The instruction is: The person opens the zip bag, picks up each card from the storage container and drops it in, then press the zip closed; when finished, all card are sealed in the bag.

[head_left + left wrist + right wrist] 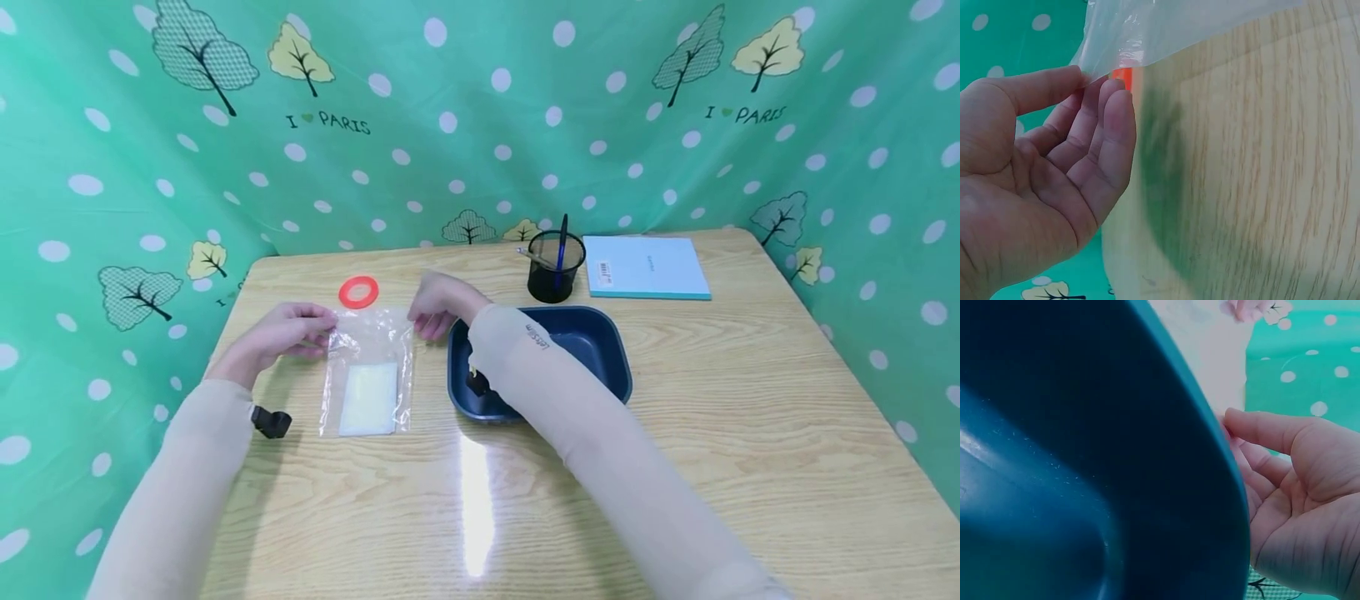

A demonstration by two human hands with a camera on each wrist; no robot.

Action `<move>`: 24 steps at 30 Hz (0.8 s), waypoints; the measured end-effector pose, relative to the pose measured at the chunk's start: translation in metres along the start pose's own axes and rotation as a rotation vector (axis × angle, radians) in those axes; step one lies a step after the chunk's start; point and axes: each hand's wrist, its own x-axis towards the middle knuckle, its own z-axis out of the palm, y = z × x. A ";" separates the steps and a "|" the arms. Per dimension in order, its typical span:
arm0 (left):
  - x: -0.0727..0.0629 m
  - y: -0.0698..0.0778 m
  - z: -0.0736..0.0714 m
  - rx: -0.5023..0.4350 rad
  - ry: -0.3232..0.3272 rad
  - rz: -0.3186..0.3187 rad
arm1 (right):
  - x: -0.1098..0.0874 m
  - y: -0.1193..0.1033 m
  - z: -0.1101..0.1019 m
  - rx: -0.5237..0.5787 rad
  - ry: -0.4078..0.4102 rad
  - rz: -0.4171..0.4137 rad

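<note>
A clear plastic bag point(369, 337) with a white flat piece point(369, 400) inside it lies left of centre on the table. At its upper left corner, my left hand point(294, 330) pinches the film between thumb and index finger. The left wrist view shows that hand point(1054, 150) with its other fingers loosely bent under the bag's edge. My right hand point(441, 305) is at the bag's upper right corner, thumb and index finger pinched together there. In the right wrist view the dark blue tub point(1166, 456) partly hides that hand's fingertips.
The right forearm crosses over the dark blue tub point(611, 350). An orange-red ring point(344, 293) lies just beyond the bag. Farther back stand a black mesh pen cup point(550, 287) with pens and a light blue notebook point(648, 265). Green polka-dot cloth hangs behind the table.
</note>
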 end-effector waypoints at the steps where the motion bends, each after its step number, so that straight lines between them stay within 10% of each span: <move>1: 0.002 -0.001 0.000 0.006 0.000 0.004 | 0.000 0.001 0.000 -0.002 0.004 0.005; 24: 0.020 -0.008 0.020 0.132 0.113 -0.113 | 0.019 -0.005 0.011 -0.129 0.140 0.160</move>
